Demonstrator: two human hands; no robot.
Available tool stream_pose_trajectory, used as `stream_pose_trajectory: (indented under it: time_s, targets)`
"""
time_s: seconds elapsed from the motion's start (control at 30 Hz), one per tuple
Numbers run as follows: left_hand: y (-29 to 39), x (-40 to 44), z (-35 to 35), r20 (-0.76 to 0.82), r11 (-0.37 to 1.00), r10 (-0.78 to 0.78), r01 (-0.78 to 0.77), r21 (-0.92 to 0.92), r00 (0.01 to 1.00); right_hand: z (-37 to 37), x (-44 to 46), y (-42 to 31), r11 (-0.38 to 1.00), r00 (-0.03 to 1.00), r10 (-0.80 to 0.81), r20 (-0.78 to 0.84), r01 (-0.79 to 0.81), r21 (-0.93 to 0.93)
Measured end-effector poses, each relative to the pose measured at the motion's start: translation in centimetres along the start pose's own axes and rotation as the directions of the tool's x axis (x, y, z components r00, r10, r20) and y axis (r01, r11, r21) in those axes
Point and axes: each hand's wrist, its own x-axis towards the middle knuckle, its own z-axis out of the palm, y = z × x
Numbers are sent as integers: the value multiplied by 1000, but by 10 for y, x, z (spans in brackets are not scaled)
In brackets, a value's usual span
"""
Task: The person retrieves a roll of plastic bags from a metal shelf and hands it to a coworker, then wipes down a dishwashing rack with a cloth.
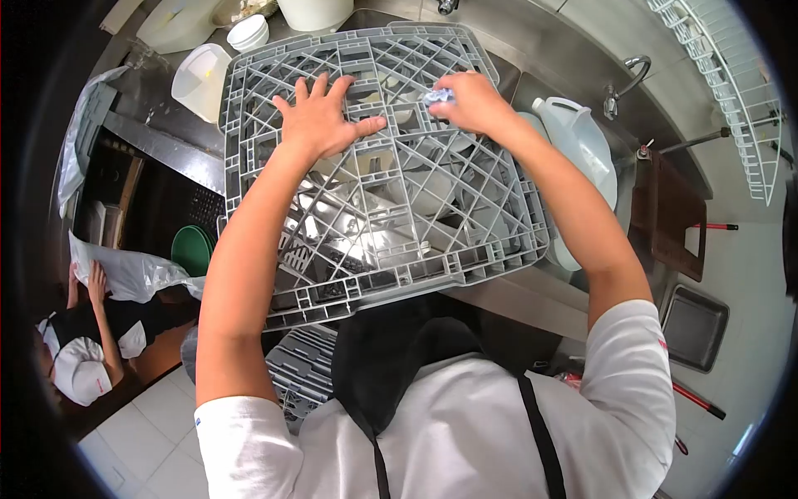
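A large grey plastic dish rack (391, 264) with an open lattice lies tilted across the sink counter in front of me. My left hand (326, 123) rests on its lattice toward the far side, fingers spread. My right hand (472, 101) is closed around a small crumpled blue-and-white wad (438, 96), against the lattice further right. I cannot tell whether the wad is cloth or plastic. Through the gaps show pale dishes and a shiny metal surface, partly hidden by the bars.
White bowls (248, 33) and a white container (201, 81) stand at the back left. A translucent plastic jug (575, 137) lies right of the rack, near a tap (613, 100). At left, a co-worker (83, 358) handles a plastic bag (129, 270) near green plates (192, 249).
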Motion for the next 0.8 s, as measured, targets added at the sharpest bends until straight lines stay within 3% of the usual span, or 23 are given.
stream_pose_trajectory:
  time_s: [0.03,0.13,0.23,0.33,0.43,0.53,0.57,0.67,0.7,0.73,0.8]
  targets:
    - [1,-1,1,-7,1000,9,-9,4,1000,3,2,-3,980,992,33,125,-8,-198]
    - [1,-1,5,-25,1000,18,-17,17,1000,23,14,10,981,975,96,202,-59,-182]
    - [-1,0,4,-36,1000,3,-3,16,999,10,9,4,992,983,23,184,0,-126]
    - [1,-1,1,-33,1000,10,-10,9,999,15,-1,6,998,998,61,-24,-60,16]
    - [-1,-5,3,-46,1000,31,-31,8,998,7,-4,7,989,994,104,-31,-100,107]
    - [-1,-6,0,-36,999,41,-41,7,998,-21,13,5,859,881,466,-84,-427,282]
    - [0,-7,-1,-22,999,41,-41,9,999,-23,25,14,830,837,521,-169,-450,330]
    - [-1,-7,-2,-17,999,48,-48,20,999,-8,65,36,867,858,454,-241,-363,343]
    - [-1,-7,-2,-20,998,51,-51,23,999,-1,80,43,954,966,244,-86,-223,201]
    - [-2,-7,-1,-22,998,53,-53,23,998,11,81,48,965,976,196,92,-209,159]
    - [-2,-7,-1,-29,998,64,-64,18,998,21,80,34,980,975,180,134,-166,-108]
